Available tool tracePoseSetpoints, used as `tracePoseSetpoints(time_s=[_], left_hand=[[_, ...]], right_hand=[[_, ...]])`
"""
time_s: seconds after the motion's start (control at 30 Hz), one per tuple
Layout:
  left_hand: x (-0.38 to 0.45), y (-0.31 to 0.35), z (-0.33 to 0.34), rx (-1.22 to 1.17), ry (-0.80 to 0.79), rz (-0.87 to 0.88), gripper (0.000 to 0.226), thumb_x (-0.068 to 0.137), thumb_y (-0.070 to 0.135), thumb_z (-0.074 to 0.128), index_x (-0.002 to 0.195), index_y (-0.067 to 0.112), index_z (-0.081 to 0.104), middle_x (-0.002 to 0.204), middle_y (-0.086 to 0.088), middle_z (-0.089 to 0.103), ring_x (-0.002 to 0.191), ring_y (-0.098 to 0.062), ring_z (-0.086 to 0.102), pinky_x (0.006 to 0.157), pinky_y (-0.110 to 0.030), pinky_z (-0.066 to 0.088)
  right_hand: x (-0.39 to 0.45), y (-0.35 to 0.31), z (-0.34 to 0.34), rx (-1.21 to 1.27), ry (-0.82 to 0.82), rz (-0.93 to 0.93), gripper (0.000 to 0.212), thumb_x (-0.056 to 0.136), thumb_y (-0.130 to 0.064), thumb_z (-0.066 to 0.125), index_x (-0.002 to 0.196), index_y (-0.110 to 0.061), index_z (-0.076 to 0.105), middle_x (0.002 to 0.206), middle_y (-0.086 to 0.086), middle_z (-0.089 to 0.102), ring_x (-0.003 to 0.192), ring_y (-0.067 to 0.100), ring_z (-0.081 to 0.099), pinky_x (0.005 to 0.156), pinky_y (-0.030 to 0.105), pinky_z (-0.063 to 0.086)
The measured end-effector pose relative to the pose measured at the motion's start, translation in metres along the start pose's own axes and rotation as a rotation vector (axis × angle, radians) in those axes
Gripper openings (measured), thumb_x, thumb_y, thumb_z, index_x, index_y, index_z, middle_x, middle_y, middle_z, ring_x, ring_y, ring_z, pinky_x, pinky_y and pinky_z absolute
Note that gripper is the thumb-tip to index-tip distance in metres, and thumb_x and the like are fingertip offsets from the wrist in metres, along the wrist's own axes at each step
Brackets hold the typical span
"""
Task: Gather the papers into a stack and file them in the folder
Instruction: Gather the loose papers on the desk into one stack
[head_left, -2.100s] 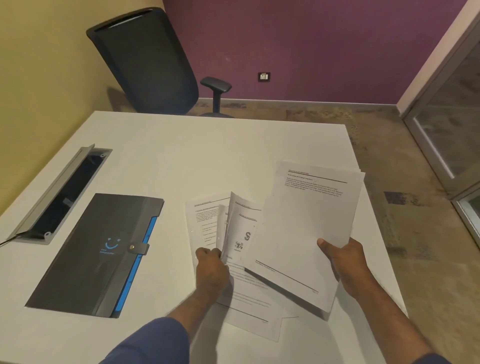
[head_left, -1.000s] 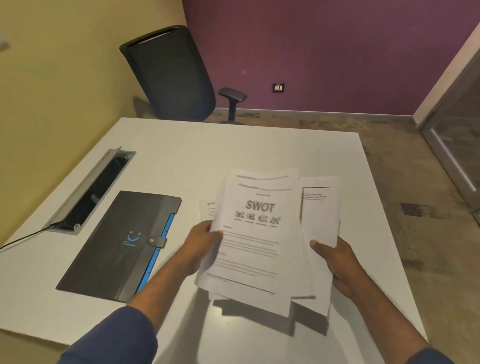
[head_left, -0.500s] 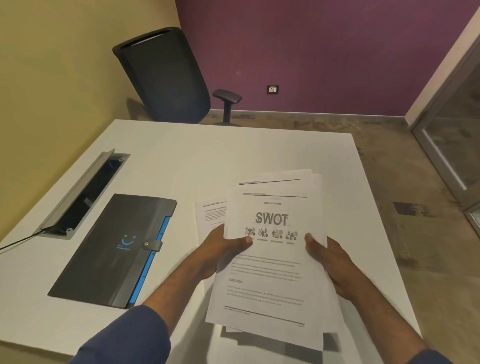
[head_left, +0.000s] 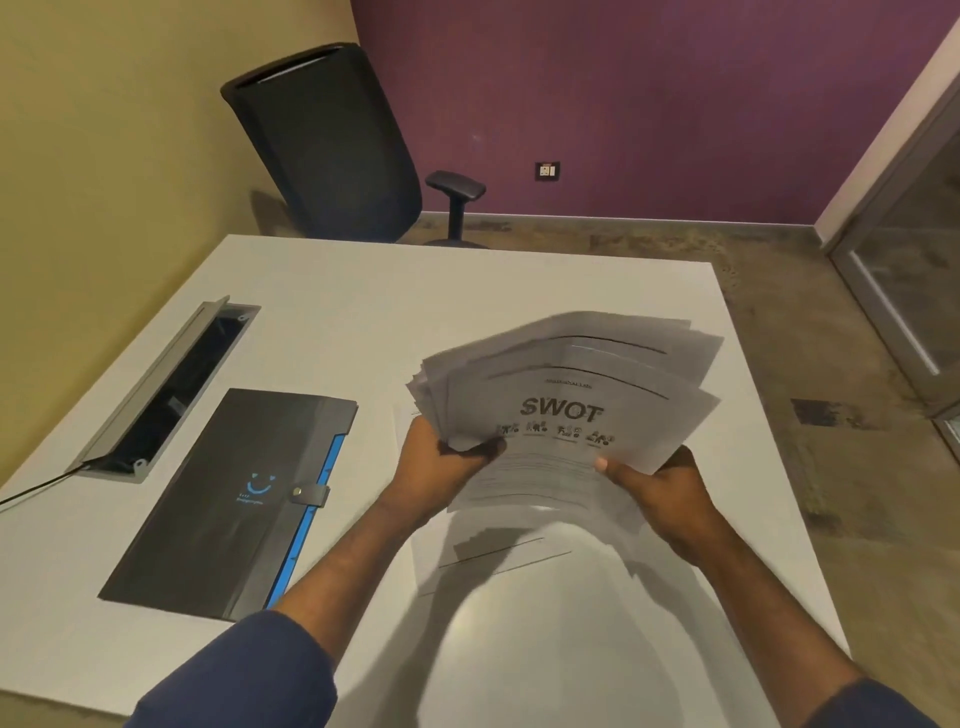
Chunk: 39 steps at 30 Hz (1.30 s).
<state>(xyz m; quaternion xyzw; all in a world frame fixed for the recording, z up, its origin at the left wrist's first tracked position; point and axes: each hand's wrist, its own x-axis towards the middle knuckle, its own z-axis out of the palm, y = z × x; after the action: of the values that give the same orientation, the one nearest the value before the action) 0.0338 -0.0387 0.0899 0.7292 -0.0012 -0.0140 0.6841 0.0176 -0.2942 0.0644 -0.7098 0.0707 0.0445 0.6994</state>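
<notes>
White and broad, the square table (head_left: 467, 291) filled the middle of the frame, with a yellow wall at upper left, a purple wall behind, and a black mesh office chair (head_left: 327, 145) beyond the far edge. Both hands clasped the loose sheaf of white printed papers (head_left: 571, 395) above the table at centre right: the left hand (head_left: 441, 462) pinched its lower left edge, the right hand (head_left: 660, 480) its lower right, thumbs on the top sheet headed "SWOT". Half a second earlier the sheets had hung nearly squared and upright in the frame; now they were tipped away and fanned out, their top corners splayed and blurred. One more white sheet (head_left: 488, 556) lay flat on the table beneath the hands, partly in their shadow. The dark grey folder with a blue smile mark and blue edge (head_left: 234, 499) lay closed at lower left, its snap tab fastened, unmoved, beside the open grey cable tray (head_left: 166, 389) set into the tabletop.
</notes>
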Motion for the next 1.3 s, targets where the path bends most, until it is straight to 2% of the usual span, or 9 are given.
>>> tracePoseSetpoints(time_s=[0.07,0.27,0.4,0.63,0.77,0.9,1.03,1.13,1.3], left_hand=[[0.000,-0.002,0.002,0.082,0.059,0.053,0.044,0.074,0.006,0.082,0.091,0.044,0.068,0.094,-0.008,0.074,0.094,-0.024,0.071,0.080,-0.054,0.059],[0.003,-0.006,-0.003,0.207,0.026,0.090,0.049,0.074,0.008,0.084,0.093,0.050,0.068,0.091,0.013,0.075,0.089,-0.002,0.071,0.074,-0.024,0.059],[0.005,-0.008,-0.009,0.102,-0.083,-0.033,0.035,0.074,0.007,0.084,0.103,0.022,0.072,0.100,-0.001,0.078,0.095,-0.017,0.074,0.082,-0.037,0.060],[0.001,-0.018,0.000,0.011,-0.067,-0.103,0.036,0.071,0.014,0.082,0.104,0.024,0.072,0.100,-0.001,0.077,0.096,-0.018,0.073,0.089,-0.042,0.058],[-0.014,-0.034,0.003,-0.032,-0.038,-0.153,0.037,0.075,0.010,0.084,0.107,0.025,0.072,0.105,-0.003,0.077,0.102,-0.022,0.071,0.092,-0.049,0.056],[-0.033,-0.041,0.012,-0.017,0.040,-0.053,0.032,0.079,0.027,0.081,0.100,0.050,0.071,0.100,0.015,0.076,0.095,-0.007,0.072,0.081,-0.026,0.059],[-0.038,-0.050,0.012,0.050,-0.033,0.014,0.024,0.080,0.031,0.080,0.103,0.031,0.076,0.101,0.004,0.077,0.099,-0.016,0.071,0.088,-0.036,0.057],[-0.043,-0.064,0.011,0.148,0.022,0.095,0.035,0.084,0.012,0.077,0.113,0.032,0.070,0.111,0.020,0.072,0.108,-0.002,0.065,0.093,-0.019,0.050],[-0.048,-0.085,0.008,0.199,0.258,-0.056,0.013,0.091,0.024,0.067,0.091,0.037,0.067,0.089,0.020,0.073,0.086,-0.003,0.069,0.067,-0.011,0.051]], right_hand=[[-0.001,0.001,0.006,0.026,0.002,-0.060,0.034,0.080,-0.006,0.076,0.089,-0.039,0.076,0.095,-0.013,0.078,0.089,0.005,0.073,0.071,0.014,0.056],[0.001,0.008,0.005,-0.016,0.033,-0.065,0.034,0.073,-0.001,0.080,0.088,-0.031,0.074,0.091,-0.012,0.078,0.088,0.009,0.073,0.073,0.021,0.059],[0.003,0.004,0.001,0.068,0.022,-0.071,0.034,0.071,0.005,0.080,0.093,-0.020,0.072,0.091,-0.004,0.079,0.086,0.014,0.074,0.067,0.022,0.058],[0.004,0.013,0.006,0.115,0.042,-0.014,0.032,0.072,0.007,0.078,0.085,-0.022,0.075,0.086,-0.006,0.079,0.078,0.008,0.074,0.063,0.016,0.056],[-0.004,0.031,0.009,0.074,0.011,0.044,0.031,0.072,0.003,0.080,0.094,-0.019,0.075,0.096,0.002,0.079,0.089,0.017,0.074,0.076,0.027,0.060],[-0.015,0.040,0.015,0.136,0.163,-0.020,0.031,0.070,-0.004,0.084,0.094,-0.022,0.076,0.093,-0.002,0.079,0.086,0.012,0.074,0.069,0.019,0.058],[-0.018,0.045,0.016,0.148,0.225,-0.002,0.031,0.070,-0.001,0.083,0.094,-0.019,0.075,0.089,-0.001,0.079,0.082,0.010,0.074,0.065,0.014,0.056],[-0.023,0.059,0.023,0.054,0.180,0.084,0.022,0.077,0.004,0.076,0.083,-0.017,0.074,0.086,0.003,0.078,0.076,0.010,0.074,0.061,0.013,0.054],[-0.018,0.058,0.035,-0.053,0.092,0.045,0.018,0.087,-0.004,0.068,0.098,-0.018,0.073,0.089,-0.007,0.078,0.082,0.009,0.074,0.068,0.017,0.056]])
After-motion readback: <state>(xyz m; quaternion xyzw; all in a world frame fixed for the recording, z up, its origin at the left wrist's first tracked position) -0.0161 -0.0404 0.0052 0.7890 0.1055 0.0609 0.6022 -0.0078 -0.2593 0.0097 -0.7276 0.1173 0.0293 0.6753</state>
